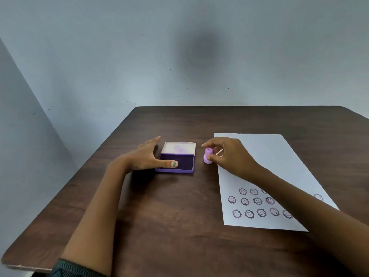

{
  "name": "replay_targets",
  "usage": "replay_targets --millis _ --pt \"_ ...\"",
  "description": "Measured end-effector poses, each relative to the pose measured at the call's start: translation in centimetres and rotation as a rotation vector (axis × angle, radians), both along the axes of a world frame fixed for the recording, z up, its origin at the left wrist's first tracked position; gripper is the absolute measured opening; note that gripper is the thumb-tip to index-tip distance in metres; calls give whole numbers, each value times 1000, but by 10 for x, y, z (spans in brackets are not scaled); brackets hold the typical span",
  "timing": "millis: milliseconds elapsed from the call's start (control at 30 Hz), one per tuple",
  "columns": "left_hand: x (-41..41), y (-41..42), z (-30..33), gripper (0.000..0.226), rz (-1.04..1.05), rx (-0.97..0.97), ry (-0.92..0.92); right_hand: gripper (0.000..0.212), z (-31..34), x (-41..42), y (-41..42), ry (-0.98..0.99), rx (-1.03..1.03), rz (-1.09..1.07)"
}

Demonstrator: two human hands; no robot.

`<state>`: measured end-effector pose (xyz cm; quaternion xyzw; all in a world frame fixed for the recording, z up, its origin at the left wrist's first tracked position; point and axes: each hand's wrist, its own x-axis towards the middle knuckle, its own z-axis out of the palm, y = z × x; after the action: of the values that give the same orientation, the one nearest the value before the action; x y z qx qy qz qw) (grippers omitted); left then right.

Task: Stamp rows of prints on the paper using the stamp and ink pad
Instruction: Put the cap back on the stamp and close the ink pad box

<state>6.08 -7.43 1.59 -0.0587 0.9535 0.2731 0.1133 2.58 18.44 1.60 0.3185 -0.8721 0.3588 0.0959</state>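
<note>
The purple ink pad (184,157) lies open on the table, its pale lid tipped back. My left hand (145,156) spans the pad's left side, the thumb on its front rim and the fingers stretched past the lid. A small lilac stamp (207,156) stands on the table between the pad and the white paper (279,156). Over the stamp arches my right hand (229,154); the thumb touches its right side, while the index fingertip stays clear above it. Rows of smiling flower prints (257,200) fill the paper's near part, some hidden under my right forearm.
A dark brown wooden table (169,216) carries everything, with its left edge slanting toward me and its far edge against a pale grey wall. The paper's far half is unprinted.
</note>
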Motion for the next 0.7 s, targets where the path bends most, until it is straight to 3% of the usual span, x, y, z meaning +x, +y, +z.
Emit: replay_targets --millis 200,333,600,700 --pt "3 -2 2 138 -65 -46 -37 37 6 -6 3 -17 16 -4" --pt "3 -1 3 133 -72 -93 -32 27 24 -18 -7 -13 -32 -10" --pt "1 -1 -1 128 -85 -141 -11 23 27 -56 -56 -154 350 57" --pt "0 -1 -2 127 -87 -142 -5 23 25 -63 -69 -168 390 42"
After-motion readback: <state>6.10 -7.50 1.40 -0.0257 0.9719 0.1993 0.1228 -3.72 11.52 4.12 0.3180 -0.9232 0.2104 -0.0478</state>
